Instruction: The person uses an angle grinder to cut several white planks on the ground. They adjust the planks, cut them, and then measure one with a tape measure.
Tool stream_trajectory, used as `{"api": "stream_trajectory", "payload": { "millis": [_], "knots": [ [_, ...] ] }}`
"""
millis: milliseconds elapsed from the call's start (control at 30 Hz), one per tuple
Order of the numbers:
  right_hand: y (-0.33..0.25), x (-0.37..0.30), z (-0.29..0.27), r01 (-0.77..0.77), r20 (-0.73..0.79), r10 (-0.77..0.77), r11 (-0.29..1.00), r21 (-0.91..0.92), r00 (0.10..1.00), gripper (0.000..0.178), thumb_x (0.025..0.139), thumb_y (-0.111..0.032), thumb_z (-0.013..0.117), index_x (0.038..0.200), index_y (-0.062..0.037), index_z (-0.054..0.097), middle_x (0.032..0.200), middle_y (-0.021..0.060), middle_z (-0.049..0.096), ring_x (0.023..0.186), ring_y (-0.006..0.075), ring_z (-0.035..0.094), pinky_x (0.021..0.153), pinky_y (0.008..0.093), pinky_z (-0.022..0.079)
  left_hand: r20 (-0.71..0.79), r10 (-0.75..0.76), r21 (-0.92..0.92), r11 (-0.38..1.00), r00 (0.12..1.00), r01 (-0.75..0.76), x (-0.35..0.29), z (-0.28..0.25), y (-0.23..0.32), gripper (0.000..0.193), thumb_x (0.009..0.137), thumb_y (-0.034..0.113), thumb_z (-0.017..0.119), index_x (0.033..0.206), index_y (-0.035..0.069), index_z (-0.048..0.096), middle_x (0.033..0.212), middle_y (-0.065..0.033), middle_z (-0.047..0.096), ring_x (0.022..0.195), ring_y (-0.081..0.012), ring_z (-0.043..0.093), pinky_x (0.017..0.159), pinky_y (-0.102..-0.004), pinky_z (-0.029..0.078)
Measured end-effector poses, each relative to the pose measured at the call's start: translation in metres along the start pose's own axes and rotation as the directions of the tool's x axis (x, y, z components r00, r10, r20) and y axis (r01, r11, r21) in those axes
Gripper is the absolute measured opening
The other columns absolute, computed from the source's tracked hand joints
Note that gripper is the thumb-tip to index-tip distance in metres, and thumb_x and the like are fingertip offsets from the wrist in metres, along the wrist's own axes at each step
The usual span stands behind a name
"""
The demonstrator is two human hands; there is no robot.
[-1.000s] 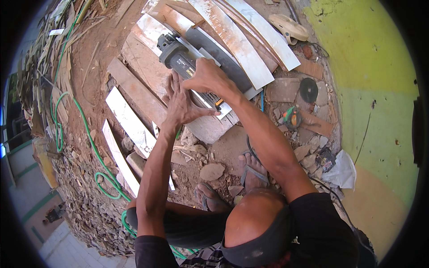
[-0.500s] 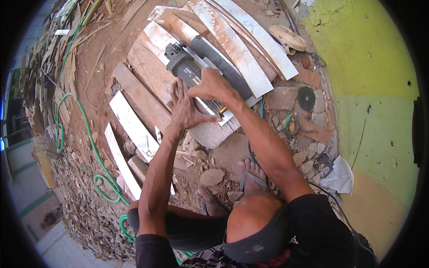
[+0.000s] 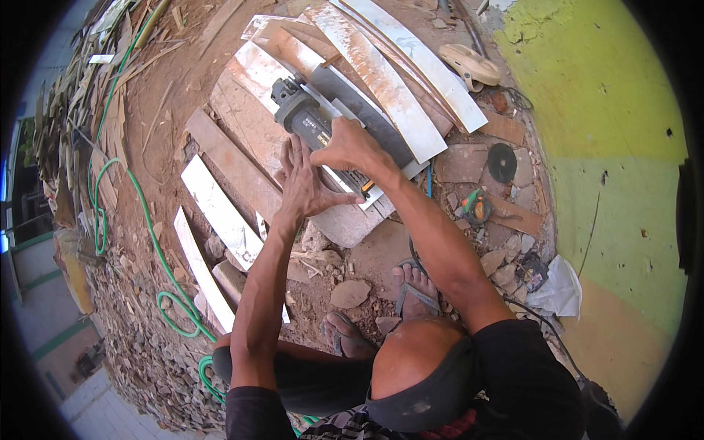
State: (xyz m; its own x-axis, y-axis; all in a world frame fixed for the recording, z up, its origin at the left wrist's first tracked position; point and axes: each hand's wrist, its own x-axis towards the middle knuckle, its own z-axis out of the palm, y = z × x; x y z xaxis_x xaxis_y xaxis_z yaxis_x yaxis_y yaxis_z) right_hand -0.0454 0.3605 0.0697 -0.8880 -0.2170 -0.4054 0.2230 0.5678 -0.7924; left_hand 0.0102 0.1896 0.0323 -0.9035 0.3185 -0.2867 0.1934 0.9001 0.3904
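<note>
An angle grinder with a dark grey body lies slantwise over white and grey strips on a flat slab. My right hand grips the grinder's body from the right, fingers over its far side. My left hand lies along the grinder's left side, fingers stretched out and thumb spread toward its rear end by an orange part. A white board shows beneath the tool, and a dark grey panel lies beside it. Whether a disc is fitted cannot be made out.
Long white boards lie at the far right, with more white strips at left. A loose black disc, a green-and-orange tool and a beige clog are near the painted wall. A green hose winds over rubble.
The view has shifted slightly. Both hands keep the same places on the angle grinder, and nothing else has visibly moved.
</note>
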Motion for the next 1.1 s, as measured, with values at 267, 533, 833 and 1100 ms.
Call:
{"api": "stream_trajectory", "payload": {
  "millis": [267, 533, 833, 1100],
  "knots": [
    [-0.002, -0.005, -0.003, -0.035, 0.019, 0.035, 0.999, -0.017, 0.999, 0.047, 0.064, -0.026, 0.075, 0.091, 0.0128, 0.073, 0.095, 0.0346, 0.072, 0.091, 0.0442, 0.075, 0.079, 0.0438, 0.061, -0.012, 0.030, 0.001, 1.000, 0.999, -0.030, 0.000, 0.003, -0.004, 0.154, 0.042, 0.083, 0.086, 0.160, 0.003, 0.027, 0.165, -0.0391, 0.001, 0.155, -0.0507, -0.011, 0.125, -0.0610, 0.001],
    [-0.001, -0.006, -0.001, -0.035, 0.031, 0.035, 0.999, -0.005, 0.999, 0.042, 0.062, -0.024, 0.072, 0.086, 0.0103, 0.071, 0.088, 0.0325, 0.071, 0.084, 0.0417, 0.073, 0.075, 0.0448, 0.060, 0.011, 0.010, 0.038, 0.999, 1.000, -0.010, -0.001, 0.002, -0.006, 0.159, 0.042, 0.086, 0.084, 0.160, -0.002, 0.023, 0.164, -0.0400, 0.001, 0.155, -0.0502, -0.011, 0.126, -0.0583, 0.000],
    [0.011, -0.003, 0.006, -0.012, -0.004, 0.012, 1.000, -0.020, 1.000, 0.035, 0.060, -0.025, 0.071, 0.076, 0.0056, 0.067, 0.074, 0.0245, 0.070, 0.065, 0.0313, 0.070, 0.061, 0.0416, 0.056, 0.032, -0.023, 0.033, 0.999, 0.999, 0.022, 0.000, 0.005, -0.007, 0.163, 0.041, 0.086, 0.084, 0.161, -0.004, 0.019, 0.164, -0.0400, 0.001, 0.156, -0.0484, -0.011, 0.126, -0.0583, 0.001],
    [0.006, -0.012, 0.001, -0.019, 0.021, 0.019, 1.000, 0.019, 1.000, 0.038, 0.061, -0.017, 0.066, 0.083, 0.0134, 0.069, 0.087, 0.0375, 0.070, 0.086, 0.0483, 0.074, 0.077, 0.0465, 0.060, 0.078, -0.055, -0.003, 0.998, 0.995, 0.056, 0.000, -0.004, 0.001, 0.166, 0.042, 0.084, 0.086, 0.162, -0.002, 0.010, 0.165, -0.0381, 0.000, 0.157, -0.0475, -0.008, 0.124, -0.0629, 0.008]
  ]
}}
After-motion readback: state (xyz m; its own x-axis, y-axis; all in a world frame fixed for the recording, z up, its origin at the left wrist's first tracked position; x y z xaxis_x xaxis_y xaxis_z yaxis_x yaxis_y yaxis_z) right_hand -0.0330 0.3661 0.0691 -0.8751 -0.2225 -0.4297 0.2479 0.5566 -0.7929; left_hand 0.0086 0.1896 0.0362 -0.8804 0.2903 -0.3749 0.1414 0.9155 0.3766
